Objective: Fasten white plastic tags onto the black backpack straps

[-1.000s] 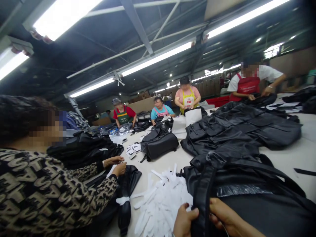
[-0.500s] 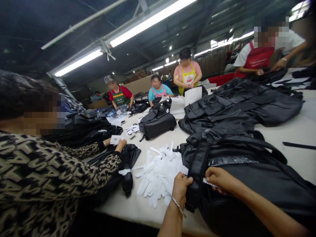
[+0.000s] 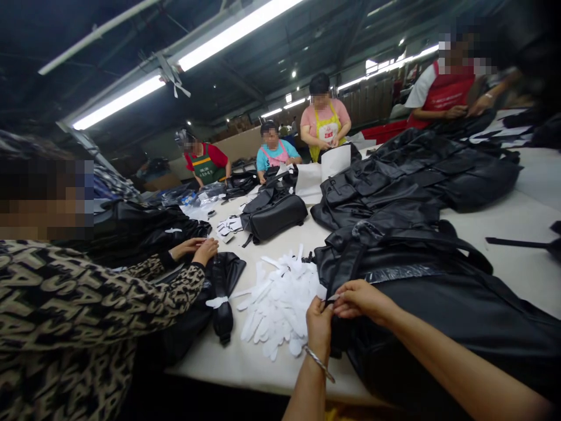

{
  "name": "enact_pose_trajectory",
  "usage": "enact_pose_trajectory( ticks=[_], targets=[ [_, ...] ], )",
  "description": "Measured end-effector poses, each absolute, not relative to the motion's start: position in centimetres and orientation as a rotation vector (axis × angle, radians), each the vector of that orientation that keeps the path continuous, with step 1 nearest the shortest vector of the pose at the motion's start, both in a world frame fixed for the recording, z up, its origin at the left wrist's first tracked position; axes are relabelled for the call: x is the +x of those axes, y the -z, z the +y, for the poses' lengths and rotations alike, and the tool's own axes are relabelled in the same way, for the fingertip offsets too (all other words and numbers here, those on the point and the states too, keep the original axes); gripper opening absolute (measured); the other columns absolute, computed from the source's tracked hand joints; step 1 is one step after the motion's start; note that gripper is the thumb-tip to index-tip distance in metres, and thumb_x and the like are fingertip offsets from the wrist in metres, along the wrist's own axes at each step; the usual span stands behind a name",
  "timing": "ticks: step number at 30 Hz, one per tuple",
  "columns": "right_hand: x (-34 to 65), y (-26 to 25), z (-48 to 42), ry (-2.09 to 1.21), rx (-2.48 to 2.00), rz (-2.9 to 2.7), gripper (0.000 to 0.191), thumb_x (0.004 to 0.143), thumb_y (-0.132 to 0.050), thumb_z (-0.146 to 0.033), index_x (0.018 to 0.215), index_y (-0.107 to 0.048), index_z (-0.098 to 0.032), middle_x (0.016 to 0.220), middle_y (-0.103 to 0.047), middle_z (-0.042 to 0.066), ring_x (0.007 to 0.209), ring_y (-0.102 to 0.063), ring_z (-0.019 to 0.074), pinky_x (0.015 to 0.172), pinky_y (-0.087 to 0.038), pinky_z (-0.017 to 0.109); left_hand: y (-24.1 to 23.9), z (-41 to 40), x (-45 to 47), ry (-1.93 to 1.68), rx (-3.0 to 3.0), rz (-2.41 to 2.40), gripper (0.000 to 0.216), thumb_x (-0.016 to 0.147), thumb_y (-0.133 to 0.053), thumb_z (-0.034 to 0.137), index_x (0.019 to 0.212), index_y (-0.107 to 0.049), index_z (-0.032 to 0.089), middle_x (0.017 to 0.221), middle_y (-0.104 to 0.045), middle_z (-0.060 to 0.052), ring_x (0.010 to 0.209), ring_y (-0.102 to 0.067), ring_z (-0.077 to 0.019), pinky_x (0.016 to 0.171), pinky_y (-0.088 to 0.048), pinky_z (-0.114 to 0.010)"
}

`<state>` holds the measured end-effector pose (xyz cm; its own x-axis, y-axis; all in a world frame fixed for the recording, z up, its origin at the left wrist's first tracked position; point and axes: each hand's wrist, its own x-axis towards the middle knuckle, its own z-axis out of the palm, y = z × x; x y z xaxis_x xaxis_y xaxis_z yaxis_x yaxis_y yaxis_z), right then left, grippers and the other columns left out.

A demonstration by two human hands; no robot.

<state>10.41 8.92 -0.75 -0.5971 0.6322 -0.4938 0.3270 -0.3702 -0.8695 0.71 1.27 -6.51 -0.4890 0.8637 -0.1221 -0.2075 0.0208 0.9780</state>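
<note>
A black leather-look backpack (image 3: 438,304) lies on the table in front of me. Its padded shoulder strap (image 3: 349,266) runs down between my hands. My left hand (image 3: 319,327) is closed in a pinch on the strap's left side. Over the strap reaches my right hand (image 3: 366,302), its fingertips pinching a white strip (image 3: 333,297) close to my left thumb. Most of that strip is hidden by my fingers. Just left of my hands lies a loose pile of white strips (image 3: 280,310).
At left, a co-worker in a patterned sleeve (image 3: 175,298) handles a black bag with a white-banded strap (image 3: 222,313). Another black backpack (image 3: 275,216) stands mid-table beside white tags (image 3: 230,225). More black bags (image 3: 407,169) lie behind mine. Several people work across the table.
My right hand has moved left across the strap, bringing the white strip's end to my left hand. The co-worker's hands at left have come together. The view has shifted slightly.
</note>
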Motion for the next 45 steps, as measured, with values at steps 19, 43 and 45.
enact_pose_trajectory(
  ticks=[19,43,45],
  targets=[
    [8.3,2.8,10.2,-1.389,-1.382,-2.184,0.015,0.066,-0.049,-0.016,0.052,-0.052,-0.016,0.038,-0.05,-0.003,0.028,-0.039,0.0068,0.032,-0.028,0.017,7.5,-0.1,0.8,-1.573,0.941,1.603,0.061,0.072,-0.049,0.021,0.13,-0.027,0.022,0.128,-0.045,-0.004,0.113,-0.044,-0.0177,0.097,-0.034,-0.028],
    [7.4,6.0,8.2,-1.451,-1.18,-1.946,0.019,0.076,-0.035,-0.022,0.06,-0.043,-0.018,0.039,-0.048,-0.004,0.029,-0.043,0.0089,0.032,-0.026,0.017,4.3,0.9,-0.5,-1.532,0.929,1.706,0.036,0.075,-0.045,0.043,0.082,-0.065,0.014,0.083,-0.066,-0.007,0.084,-0.056,-0.0199,0.078,-0.041,-0.029],
    [7.6,5.9,7.9,-1.449,-1.155,-1.911,0.019,0.076,-0.035,-0.023,0.06,-0.043,-0.018,0.038,-0.048,-0.004,0.028,-0.041,0.0091,0.032,-0.024,0.018,4.5,1.4,-0.8,-1.562,0.917,1.693,0.036,0.07,-0.05,0.045,0.076,-0.065,0.013,0.077,-0.065,-0.007,0.077,-0.056,-0.0187,0.072,-0.041,-0.027]
  ],
)
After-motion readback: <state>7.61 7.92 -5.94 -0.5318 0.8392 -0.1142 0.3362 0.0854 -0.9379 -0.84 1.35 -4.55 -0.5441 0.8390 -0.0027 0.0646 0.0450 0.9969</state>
